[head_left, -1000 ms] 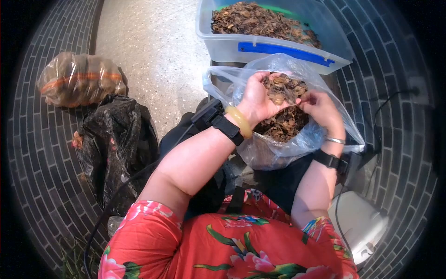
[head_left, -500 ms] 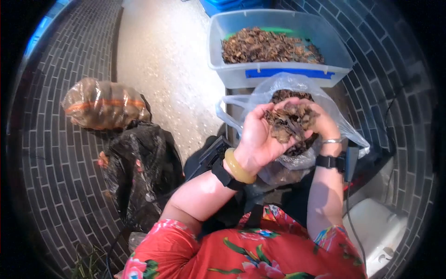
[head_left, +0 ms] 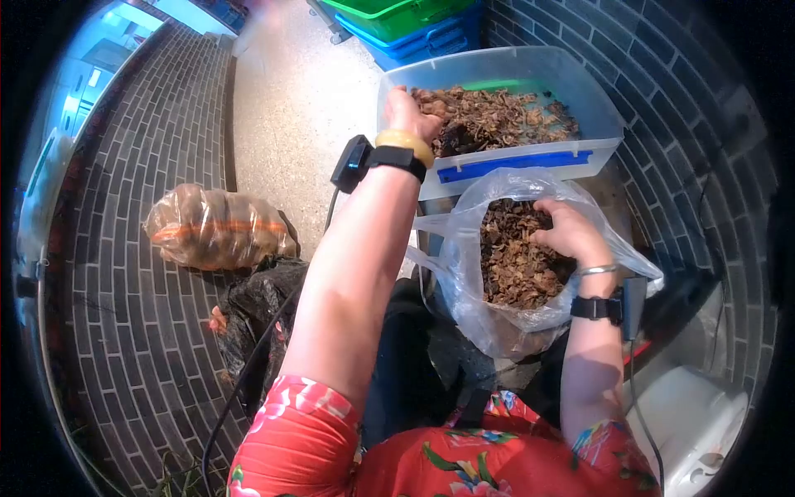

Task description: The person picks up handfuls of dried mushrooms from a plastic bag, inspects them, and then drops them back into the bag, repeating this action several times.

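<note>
My left hand (head_left: 411,114) reaches into the left end of a clear plastic bin (head_left: 571,157). Its fingers are loosely open against a heap of dried brown, crinkled pieces (head_left: 497,116), which partly hide them. Over a clear plastic bag (head_left: 464,248), my right hand (head_left: 573,236) is open, fingers spread and tips at the dried brown pieces (head_left: 522,265) filling the bag. The bag stands with its mouth wide, just in front of the bin, one handle loop flopped to the left. A blue latch (head_left: 513,166) runs along the bin's near side.
On the left, a tied clear bag of round brownish items (head_left: 219,228) lies on the brick-patterned floor (head_left: 124,331). A crumpled black plastic bag (head_left: 257,311) sits below it. Behind the bin are stacked green and blue tubs (head_left: 414,33). A white container (head_left: 691,422) stands at lower right.
My hands, cupped together around dried pieces above the bag, have separated. The left moved up and forward into the bin; the right lowered to the bag's contents. The view shifted slightly.
</note>
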